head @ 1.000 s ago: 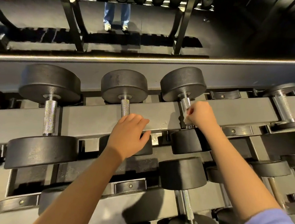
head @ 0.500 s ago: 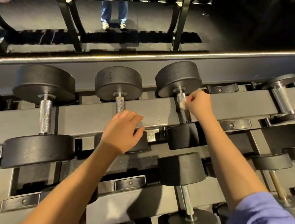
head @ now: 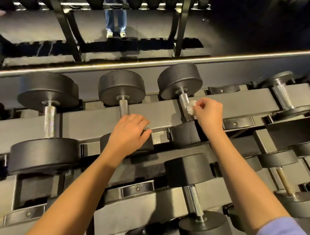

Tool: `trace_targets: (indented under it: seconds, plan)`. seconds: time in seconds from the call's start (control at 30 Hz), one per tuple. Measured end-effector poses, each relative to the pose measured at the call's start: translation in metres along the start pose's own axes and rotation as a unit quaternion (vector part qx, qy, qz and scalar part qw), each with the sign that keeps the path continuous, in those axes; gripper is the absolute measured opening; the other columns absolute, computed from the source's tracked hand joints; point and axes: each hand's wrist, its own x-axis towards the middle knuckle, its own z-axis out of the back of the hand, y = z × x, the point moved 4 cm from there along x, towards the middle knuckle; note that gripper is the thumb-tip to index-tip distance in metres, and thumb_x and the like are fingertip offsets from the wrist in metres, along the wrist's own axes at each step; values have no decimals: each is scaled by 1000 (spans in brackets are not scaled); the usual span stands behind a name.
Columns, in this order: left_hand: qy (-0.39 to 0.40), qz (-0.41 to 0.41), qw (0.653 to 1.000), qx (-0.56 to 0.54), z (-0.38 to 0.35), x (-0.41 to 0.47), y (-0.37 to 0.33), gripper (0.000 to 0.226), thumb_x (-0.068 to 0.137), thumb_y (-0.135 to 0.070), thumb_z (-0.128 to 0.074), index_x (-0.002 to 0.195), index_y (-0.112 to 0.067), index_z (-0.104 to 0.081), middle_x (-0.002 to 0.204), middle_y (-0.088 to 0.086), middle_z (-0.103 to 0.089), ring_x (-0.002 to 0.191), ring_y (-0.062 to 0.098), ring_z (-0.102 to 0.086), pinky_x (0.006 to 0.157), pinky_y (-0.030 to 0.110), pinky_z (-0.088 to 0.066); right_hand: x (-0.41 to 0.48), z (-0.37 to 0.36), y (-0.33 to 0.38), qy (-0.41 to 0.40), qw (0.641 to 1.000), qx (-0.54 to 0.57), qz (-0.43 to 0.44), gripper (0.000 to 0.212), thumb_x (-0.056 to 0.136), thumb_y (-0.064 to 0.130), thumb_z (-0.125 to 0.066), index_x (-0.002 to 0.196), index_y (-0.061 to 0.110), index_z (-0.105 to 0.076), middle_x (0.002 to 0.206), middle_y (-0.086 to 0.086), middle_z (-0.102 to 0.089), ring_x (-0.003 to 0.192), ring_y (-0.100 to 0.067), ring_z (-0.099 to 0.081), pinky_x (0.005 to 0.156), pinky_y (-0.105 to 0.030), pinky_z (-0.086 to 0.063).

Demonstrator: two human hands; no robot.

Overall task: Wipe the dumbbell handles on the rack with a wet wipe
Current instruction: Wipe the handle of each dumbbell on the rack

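Note:
Black dumbbells with knurled steel handles lie across a grey rack (head: pixel 98 126). My right hand (head: pixel 207 115) pinches a small white wet wipe (head: pixel 191 106) against the right side of the handle (head: pixel 184 103) of the third dumbbell on the upper tier. My left hand (head: pixel 129 132) rests on the near head of the middle dumbbell, just below its handle (head: pixel 123 108), fingers curled over the rack beam. A larger dumbbell's handle (head: pixel 49 121) stands at the left.
More dumbbells sit at the right (head: pixel 282 95) and on the lower tier (head: pixel 195 204). A mirror behind the rack reflects another rack and a standing person's legs (head: pixel 115 17). A lit strip runs along the top rail (head: pixel 154 64).
My right hand slid the wipe up the third handle, then came off its side and now holds the wipe beside it. The left hand stayed on the middle dumbbell.

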Motion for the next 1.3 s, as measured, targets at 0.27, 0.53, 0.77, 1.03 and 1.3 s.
trace_targets:
  seconds: [0.27,0.53,0.77,1.03,1.3]
  plan:
    - [-32,-127,991,20,-18,-32,-33,41,96,-39,-41,112,-13,-68,110,1,-67,105,21,-59,100,40,-39,-115,43,-29,-80,987,115,-76,8,85,10,-65,86,17,-66,76,5,-60,67,5,-52,59,3,-34]
    - [77,-172,978,-83,-70,-61,-86,36,94,-28,-49,124,-13,-61,126,2,-60,118,22,-54,97,37,-43,-214,14,-125,-19,978,44,-204,6,82,11,-67,76,13,-67,67,0,-59,62,-9,-51,54,-12,-35]
    - [170,-146,970,-95,-137,-69,-122,50,99,-29,-44,147,-21,-32,155,-5,-27,141,14,-25,112,32,-23,-247,-19,-178,69,968,-13,-239,7,82,12,-64,76,16,-65,73,-4,-67,73,-22,-62,68,-35,-49]
    - [126,-135,979,-82,-220,-72,-138,56,100,-26,-45,151,-19,-22,160,-4,-13,148,16,-7,112,36,-31,-249,-78,-242,66,971,-37,-229,5,89,12,-58,91,16,-62,85,2,-60,76,-12,-58,61,-17,-41]
    - [50,-133,986,-87,-240,-82,-137,59,95,-16,-55,148,-14,-31,157,0,-24,146,21,-16,100,36,-48,-216,-119,-259,-1,990,-33,-137,12,85,9,-57,86,6,-68,78,-7,-65,72,-21,-58,66,-33,-47]
